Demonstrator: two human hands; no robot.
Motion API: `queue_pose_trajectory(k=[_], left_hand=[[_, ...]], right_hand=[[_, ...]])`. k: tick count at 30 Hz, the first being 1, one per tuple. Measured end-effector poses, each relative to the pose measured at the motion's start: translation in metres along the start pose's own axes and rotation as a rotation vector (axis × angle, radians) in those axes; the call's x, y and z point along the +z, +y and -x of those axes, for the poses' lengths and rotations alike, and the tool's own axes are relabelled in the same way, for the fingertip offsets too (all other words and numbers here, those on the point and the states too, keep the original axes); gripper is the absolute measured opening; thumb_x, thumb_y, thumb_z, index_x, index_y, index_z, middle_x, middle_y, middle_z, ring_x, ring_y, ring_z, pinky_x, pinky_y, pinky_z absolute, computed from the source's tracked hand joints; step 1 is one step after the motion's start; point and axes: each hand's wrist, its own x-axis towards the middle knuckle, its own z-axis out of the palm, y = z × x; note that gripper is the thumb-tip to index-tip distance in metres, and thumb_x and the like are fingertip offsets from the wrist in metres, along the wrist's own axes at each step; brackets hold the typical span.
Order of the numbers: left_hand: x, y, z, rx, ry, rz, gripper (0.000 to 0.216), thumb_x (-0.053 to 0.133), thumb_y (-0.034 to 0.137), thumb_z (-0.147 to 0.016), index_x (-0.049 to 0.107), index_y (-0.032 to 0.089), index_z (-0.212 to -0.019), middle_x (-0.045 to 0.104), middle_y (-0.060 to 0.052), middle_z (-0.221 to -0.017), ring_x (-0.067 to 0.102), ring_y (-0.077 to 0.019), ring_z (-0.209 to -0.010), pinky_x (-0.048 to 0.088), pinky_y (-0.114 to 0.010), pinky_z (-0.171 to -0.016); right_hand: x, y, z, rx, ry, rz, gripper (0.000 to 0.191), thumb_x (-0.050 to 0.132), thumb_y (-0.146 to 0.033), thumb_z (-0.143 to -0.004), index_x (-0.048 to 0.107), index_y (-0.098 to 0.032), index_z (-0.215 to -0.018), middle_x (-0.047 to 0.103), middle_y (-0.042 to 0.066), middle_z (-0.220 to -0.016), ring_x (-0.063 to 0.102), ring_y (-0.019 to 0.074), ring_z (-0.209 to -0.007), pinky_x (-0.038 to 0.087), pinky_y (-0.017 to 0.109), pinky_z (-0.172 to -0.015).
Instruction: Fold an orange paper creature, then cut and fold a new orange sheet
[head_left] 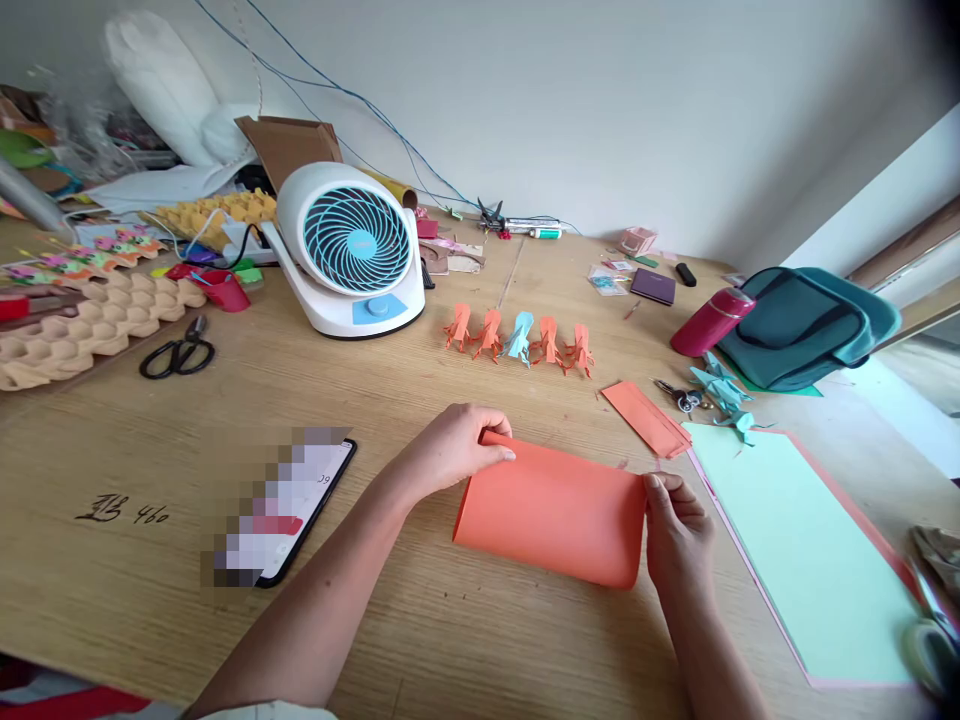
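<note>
An orange sheet of paper (551, 515), bent over on itself with a rounded lower edge, is held up between my two hands above the wooden table. My left hand (469, 445) pinches its upper left corner between thumb and fingers. At the upper right corner, my right hand (679, 525) grips the paper the same way. Beyond the sheet stands a row of several folded paper figures, orange ones (491, 332) with one light-blue figure (519, 338) in the middle. Orange paper strips (649, 418) lie to the right, close to a stack of pale-green sheets (802, 550).
Left of my forearm lies a phone (300, 515), partly blurred out. Black scissors (178, 352), egg trays (90, 325) and a white fan (352, 250) stand farther back. On the right are keys (682, 396), teal paper figures (724, 390), a pink bottle (712, 322) and a teal bag (795, 325).
</note>
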Motion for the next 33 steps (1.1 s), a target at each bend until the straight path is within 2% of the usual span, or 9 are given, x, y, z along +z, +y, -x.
queue_pose_trajectory(k=[7, 23, 29, 33], left_hand=[[0.004, -0.003, -0.004, -0.063, 0.055, 0.076, 0.018, 0.065, 0.034, -0.076, 0.062, 0.018, -0.069, 0.046, 0.006, -0.058, 0.039, -0.0098, -0.056, 0.027, -0.022, -0.051], [0.005, -0.01, -0.008, -0.031, 0.083, 0.122, 0.022, 0.059, 0.036, -0.081, 0.062, 0.018, -0.07, 0.049, 0.004, -0.061, 0.042, -0.0104, -0.059, 0.029, -0.022, -0.053], [0.005, -0.012, -0.009, -0.022, 0.097, 0.094, 0.021, 0.058, 0.033, -0.081, 0.064, 0.017, -0.069, 0.052, 0.003, -0.062, 0.045, -0.0112, -0.06, 0.031, -0.022, -0.054], [0.01, -0.021, -0.013, -0.071, 0.051, 0.046, 0.02, 0.057, 0.032, -0.08, 0.064, 0.017, -0.069, 0.055, 0.003, -0.062, 0.047, -0.0115, -0.059, 0.031, -0.022, -0.054]], right_hand=[[0.0, 0.003, -0.002, -0.017, 0.0, -0.024, 0.033, 0.076, -0.048, -0.072, 0.062, -0.018, -0.071, 0.057, 0.0, -0.069, 0.047, 0.0123, -0.061, 0.038, 0.024, -0.055], [-0.001, 0.01, -0.005, -0.034, -0.006, 0.034, 0.035, 0.075, -0.051, -0.071, 0.064, -0.018, -0.074, 0.062, 0.002, -0.076, 0.053, 0.0152, -0.068, 0.043, 0.027, -0.062], [-0.001, 0.009, -0.004, -0.034, -0.017, 0.13, 0.037, 0.072, -0.055, -0.072, 0.063, -0.018, -0.075, 0.061, 0.002, -0.074, 0.053, 0.0155, -0.068, 0.043, 0.027, -0.062], [-0.002, 0.009, -0.006, -0.039, -0.058, 0.277, 0.04, 0.068, -0.058, -0.074, 0.065, -0.018, -0.077, 0.062, 0.003, -0.071, 0.051, 0.0156, -0.063, 0.04, 0.026, -0.056]])
